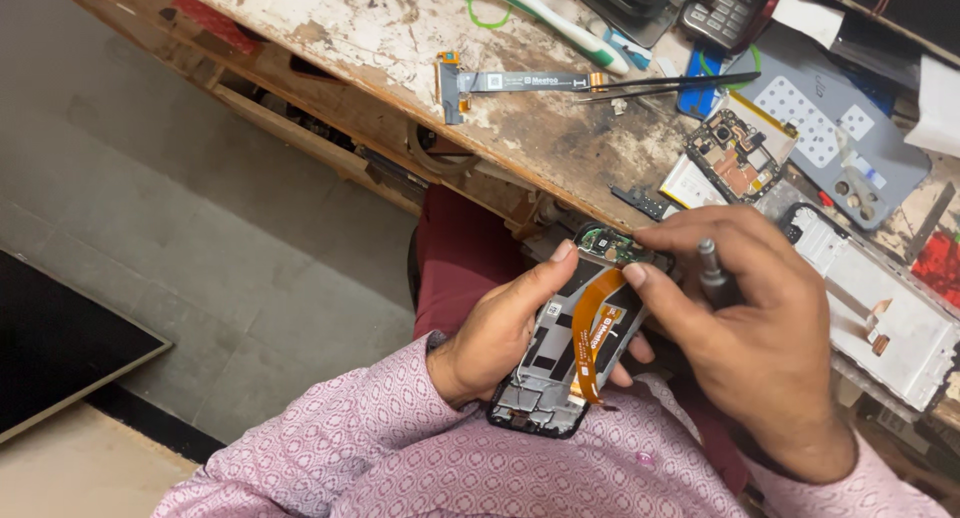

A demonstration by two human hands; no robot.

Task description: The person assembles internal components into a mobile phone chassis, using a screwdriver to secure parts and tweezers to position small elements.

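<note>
My left hand grips an opened phone frame from the left side, thumb resting near its upper edge. An orange flex cable runs down the middle of the frame, and a small green board sits at its top end. My right hand is closed around a small screwdriver, and its index fingertip presses on the top of the flex cable. Both sleeves are pink and patterned.
A worn wooden bench carries a loose flex cable strip, black tweezers, a circuit board, a grey phone back cover, a white phone frame, a toothbrush and a keypad phone. Grey floor lies at left.
</note>
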